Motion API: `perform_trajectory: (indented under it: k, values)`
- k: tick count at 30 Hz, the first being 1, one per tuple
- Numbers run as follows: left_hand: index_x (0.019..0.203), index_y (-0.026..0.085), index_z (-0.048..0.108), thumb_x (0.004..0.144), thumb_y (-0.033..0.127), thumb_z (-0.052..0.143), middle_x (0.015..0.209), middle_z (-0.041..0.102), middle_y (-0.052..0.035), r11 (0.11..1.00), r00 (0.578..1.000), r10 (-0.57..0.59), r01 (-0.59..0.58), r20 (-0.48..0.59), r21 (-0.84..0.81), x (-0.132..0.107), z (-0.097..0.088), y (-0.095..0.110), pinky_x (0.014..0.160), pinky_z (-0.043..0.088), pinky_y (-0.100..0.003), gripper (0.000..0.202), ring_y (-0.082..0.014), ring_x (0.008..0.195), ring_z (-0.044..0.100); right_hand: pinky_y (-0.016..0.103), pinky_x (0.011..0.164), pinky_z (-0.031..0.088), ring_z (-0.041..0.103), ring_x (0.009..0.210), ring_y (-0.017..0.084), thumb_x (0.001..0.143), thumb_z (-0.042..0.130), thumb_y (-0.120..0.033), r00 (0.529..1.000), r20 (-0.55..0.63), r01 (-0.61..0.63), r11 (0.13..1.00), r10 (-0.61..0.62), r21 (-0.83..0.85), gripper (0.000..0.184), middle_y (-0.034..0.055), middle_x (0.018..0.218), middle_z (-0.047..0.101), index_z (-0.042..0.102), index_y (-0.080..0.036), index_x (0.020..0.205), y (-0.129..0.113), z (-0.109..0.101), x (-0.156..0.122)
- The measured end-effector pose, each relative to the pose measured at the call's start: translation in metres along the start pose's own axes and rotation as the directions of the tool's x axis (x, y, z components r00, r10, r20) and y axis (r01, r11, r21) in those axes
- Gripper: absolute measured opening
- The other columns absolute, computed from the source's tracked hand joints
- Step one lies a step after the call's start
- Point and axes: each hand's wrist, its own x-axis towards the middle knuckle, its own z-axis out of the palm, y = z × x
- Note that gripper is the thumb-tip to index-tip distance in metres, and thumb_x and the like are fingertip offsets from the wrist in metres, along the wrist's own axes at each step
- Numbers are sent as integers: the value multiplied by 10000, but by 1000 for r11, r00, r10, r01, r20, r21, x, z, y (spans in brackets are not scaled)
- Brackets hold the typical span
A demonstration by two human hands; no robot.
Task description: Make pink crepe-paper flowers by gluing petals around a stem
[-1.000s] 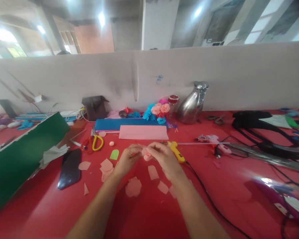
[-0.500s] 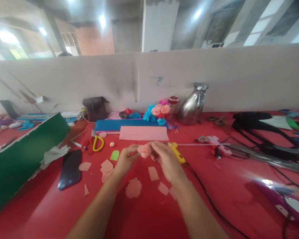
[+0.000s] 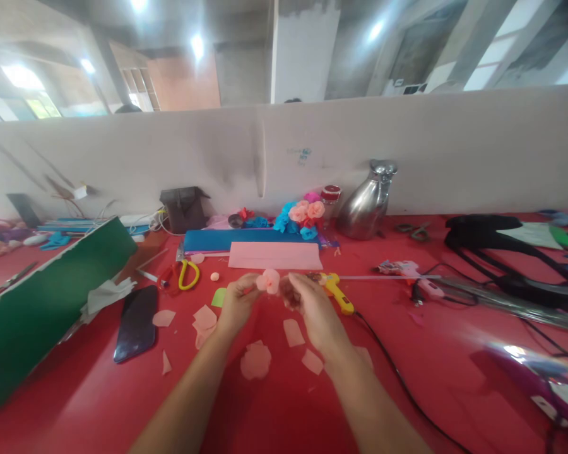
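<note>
A small pink crepe-paper flower [image 3: 268, 281] is pinched in the fingertips of my left hand [image 3: 239, 299], above the red table. Just to its right, my right hand [image 3: 312, 309] hovers a small gap from the petals. Its fingers are loosely bent and blurred, with nothing visible in them. Below lie cut pink paper petals [image 3: 256, 360], and further pieces [image 3: 293, 332] lie under my right hand. A yellow glue gun [image 3: 338, 293] rests beside my right hand. Left of my left hand are a green paper piece [image 3: 218, 297] and a small pale ball [image 3: 214, 277].
Pink crepe paper [image 3: 274, 255] lies before a blue strip [image 3: 236, 239]. Finished flowers [image 3: 307, 211] and a steel jug [image 3: 366, 205] stand behind. Yellow-handled scissors [image 3: 188, 275], a phone [image 3: 136, 325] and a green board [image 3: 52, 315] are left; a pink glue gun [image 3: 426, 287] and cords lie right.
The flower in my left hand has turned and shifted slightly left. My right hand's fingers have come away from it, leaving a small gap. The camera view has shifted slightly.
</note>
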Motion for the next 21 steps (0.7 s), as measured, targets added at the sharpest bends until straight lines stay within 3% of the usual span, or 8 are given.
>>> perform_trajectory:
  k: [3, 7, 12, 17, 21]
  values:
    - [823, 173, 725, 742, 252, 635, 837, 676, -59, 1000, 1000, -15, 15, -21, -21, 1, 0, -2, 796, 434, -303, 144, -187, 810, 586, 266, 551, 325, 451, 568, 111, 770, 570, -427, 998, 58, 24, 997, -20, -68, 253, 6, 696, 608, 643, -198, 694, -2, 3, -3]
    - [811, 177, 732, 708, 249, 667, 843, 686, -61, 998, 998, -55, 54, -37, -35, 1, 1, -2, 799, 441, -309, 141, -190, 809, 592, 261, 563, 335, 439, 588, 116, 732, 617, -358, 996, 47, 75, 985, -69, -152, 158, -4, 678, 592, 631, -206, 695, -4, 5, -4]
    - [785, 178, 733, 701, 247, 670, 847, 692, -58, 998, 998, -35, 33, -48, -44, 0, 2, 1, 804, 439, -310, 125, -196, 828, 600, 258, 515, 308, 421, 541, 110, 744, 600, -401, 997, -42, 60, 991, -65, -118, 221, -7, 634, 561, 593, -202, 648, -3, 3, -2]
    - [771, 173, 730, 710, 223, 649, 824, 690, -52, 1000, 998, -15, 13, -60, -23, 0, 2, 1, 796, 437, -303, 114, -183, 804, 595, 255, 525, 312, 422, 563, 114, 744, 611, -395, 998, 39, 54, 985, -49, -165, 206, -3, 646, 554, 620, -200, 677, -2, 3, -3]
    - [784, 170, 731, 702, 211, 648, 808, 686, -51, 999, 994, -50, 49, -96, -12, 1, 2, -1, 790, 436, -310, 123, -179, 787, 589, 254, 537, 309, 397, 556, 109, 738, 623, -353, 996, 37, 82, 987, -77, -142, 182, -27, 590, 499, 590, -200, 645, -1, 3, -3]
